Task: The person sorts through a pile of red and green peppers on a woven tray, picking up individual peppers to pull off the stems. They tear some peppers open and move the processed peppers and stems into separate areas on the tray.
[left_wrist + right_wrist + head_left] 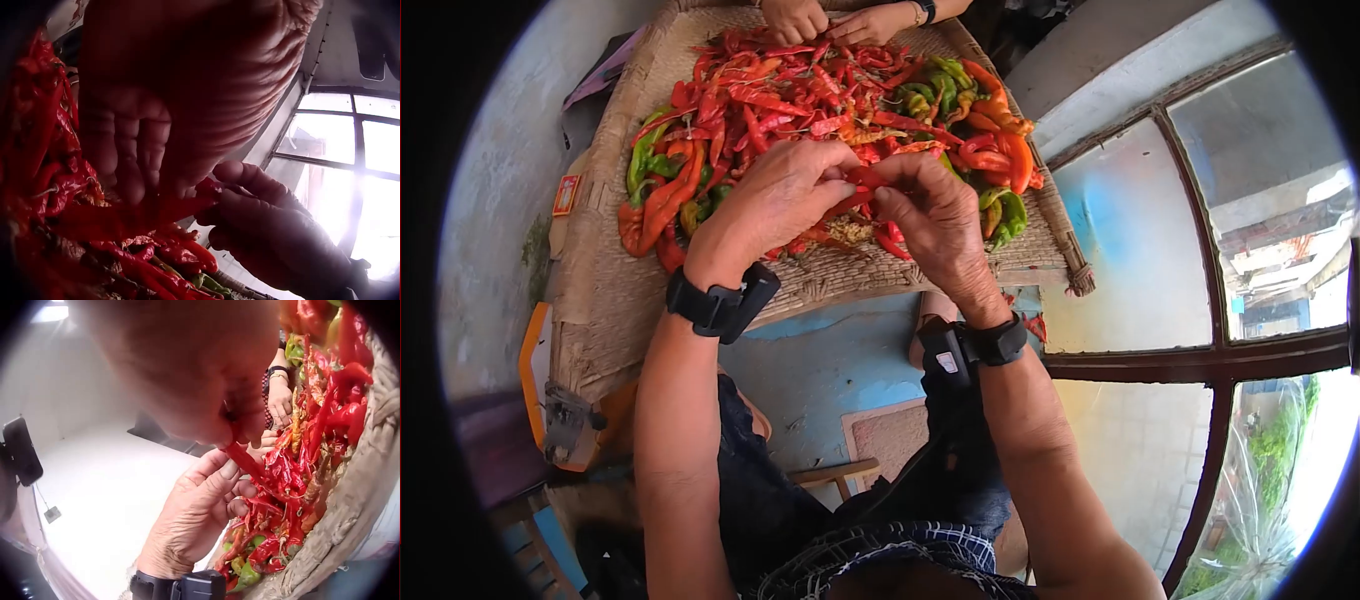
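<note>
Around you is a room with a pale wall on your left, a framed window on your right and a blue floor below. The woven worktop in front of you carries a heap of mostly red peppers, with green ones near both sides; another person's 2 hands rest at its far edge. Above the near part, your left hand and right hand meet, the fingers of both pinching 1 red pepper. Its long axis slants, running down and leftward from your right fingertips.
</note>
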`<state>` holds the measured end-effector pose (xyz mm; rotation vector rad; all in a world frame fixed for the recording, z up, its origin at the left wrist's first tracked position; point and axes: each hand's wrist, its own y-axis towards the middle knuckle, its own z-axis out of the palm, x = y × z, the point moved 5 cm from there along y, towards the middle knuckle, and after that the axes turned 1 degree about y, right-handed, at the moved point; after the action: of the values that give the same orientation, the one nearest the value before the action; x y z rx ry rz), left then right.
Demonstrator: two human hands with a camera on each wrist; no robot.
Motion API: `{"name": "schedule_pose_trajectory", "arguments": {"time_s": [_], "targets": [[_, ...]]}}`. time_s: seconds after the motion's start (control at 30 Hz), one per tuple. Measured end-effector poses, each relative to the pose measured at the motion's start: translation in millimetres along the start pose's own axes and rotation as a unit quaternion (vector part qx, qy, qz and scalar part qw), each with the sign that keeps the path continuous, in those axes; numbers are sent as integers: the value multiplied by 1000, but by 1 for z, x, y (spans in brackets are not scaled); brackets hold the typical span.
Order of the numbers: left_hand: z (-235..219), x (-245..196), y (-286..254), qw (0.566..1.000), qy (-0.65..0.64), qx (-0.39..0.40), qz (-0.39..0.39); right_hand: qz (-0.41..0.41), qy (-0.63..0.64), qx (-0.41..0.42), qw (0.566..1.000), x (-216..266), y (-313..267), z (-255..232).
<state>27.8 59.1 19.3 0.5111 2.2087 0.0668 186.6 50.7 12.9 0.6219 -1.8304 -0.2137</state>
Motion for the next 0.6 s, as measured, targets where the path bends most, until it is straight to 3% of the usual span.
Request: {"name": "schedule_pose_trajectory", "arguments": {"time_s": [0.07,0.13,0.27,0.37,0.4,0.47,0.5,0.53,0.6], "targets": [[1,6,2,1000,14,-2,-3,46,79,-1,996,-8,0,-2],[-3,4,2,996,64,-47,42,20,50,0,999,-5,1,-5],[-16,11,2,991,70,-112,23,-22,-102,-76,992,-9,5,-27],[-43,18,-1,966,53,-250,-41,-19,-170,-84,982,-16,5,-36],[-46,21,0,966,53,-249,-41,-12,-221,-46,974,-18,4,-33],[-65,20,-12,898,112,-425,15,-1,-272,-9,962,-28,-1,-30],[-72,30,-11,883,209,-420,23,-20,-336,26,941,-37,-4,-24],[-74,34,-11,883,209,-419,22,-39,-399,60,914,-39,-5,-17],[-72,36,-11,862,280,-419,51,-6,-414,77,907,-41,-4,-14]]}}
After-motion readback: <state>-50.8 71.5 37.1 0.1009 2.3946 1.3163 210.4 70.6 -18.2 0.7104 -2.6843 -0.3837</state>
